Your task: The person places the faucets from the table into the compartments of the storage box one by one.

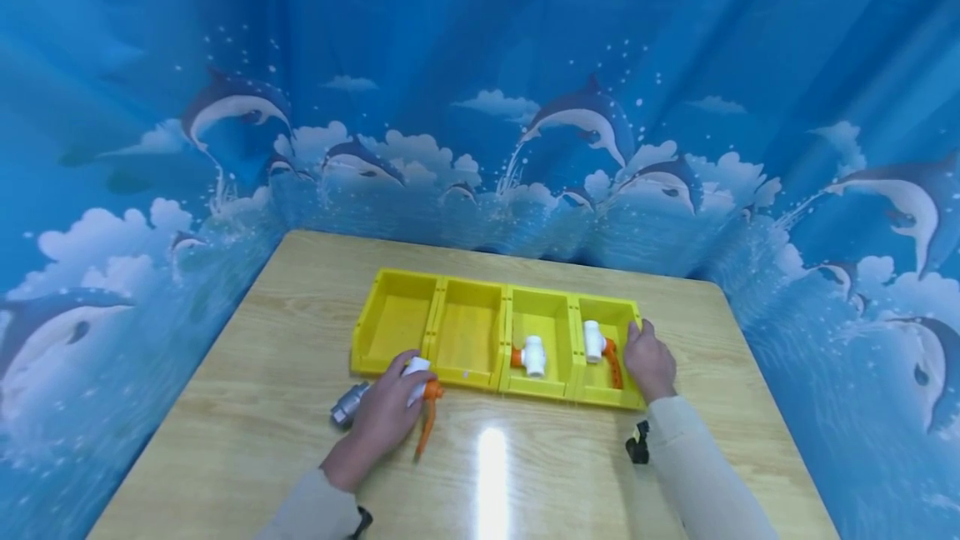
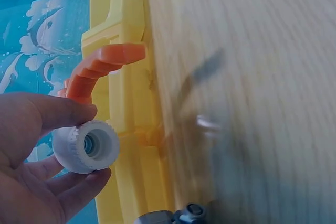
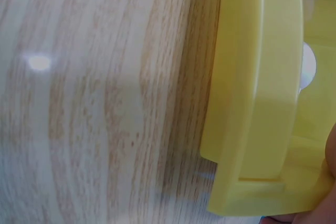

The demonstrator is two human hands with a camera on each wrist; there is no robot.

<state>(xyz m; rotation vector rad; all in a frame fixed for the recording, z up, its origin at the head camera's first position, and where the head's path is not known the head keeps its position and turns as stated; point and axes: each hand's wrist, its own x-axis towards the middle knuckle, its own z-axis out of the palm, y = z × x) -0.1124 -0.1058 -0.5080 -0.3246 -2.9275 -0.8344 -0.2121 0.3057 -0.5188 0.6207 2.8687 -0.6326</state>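
In the head view, my left hand holds a white plastic ball valve with an orange lever handle, in front of the yellow bin row. The left wrist view shows the thumb and fingers pinching the white valve body, its round open end facing the camera and the orange lever above. My right hand grips the right end wall of the yellow bins, thumb on the inner side. Another white valve with an orange lever lies in the rightmost compartment. One more white valve lies in the compartment beside it.
A grey metal fitting lies on the wooden table, left of my left hand. A small black object is by the right wrist. A blue dolphin-print curtain surrounds the table at the back and sides.
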